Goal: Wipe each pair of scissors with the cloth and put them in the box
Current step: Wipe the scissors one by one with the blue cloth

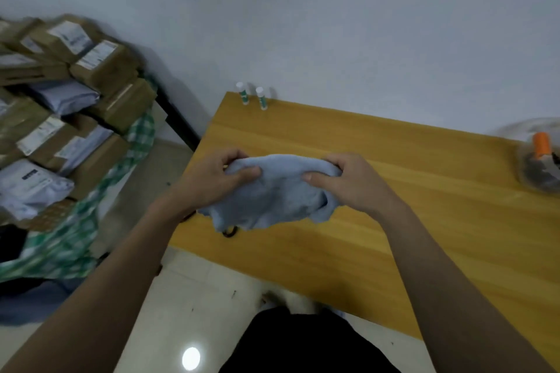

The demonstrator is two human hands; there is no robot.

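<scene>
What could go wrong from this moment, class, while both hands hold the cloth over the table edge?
1. The cloth bunched between the left hand and right hand hides nearly all of the scissors; only a dark handle loop shows below, so a finger could meet an unseen blade.
2. That loop hangs near the table edge, so a loose grip might drop the scissors to the floor.

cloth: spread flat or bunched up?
Bunched. The blue cloth is gathered between the left hand and right hand, held above the table, folds drooping, with a dark loop under its lower edge.
</scene>
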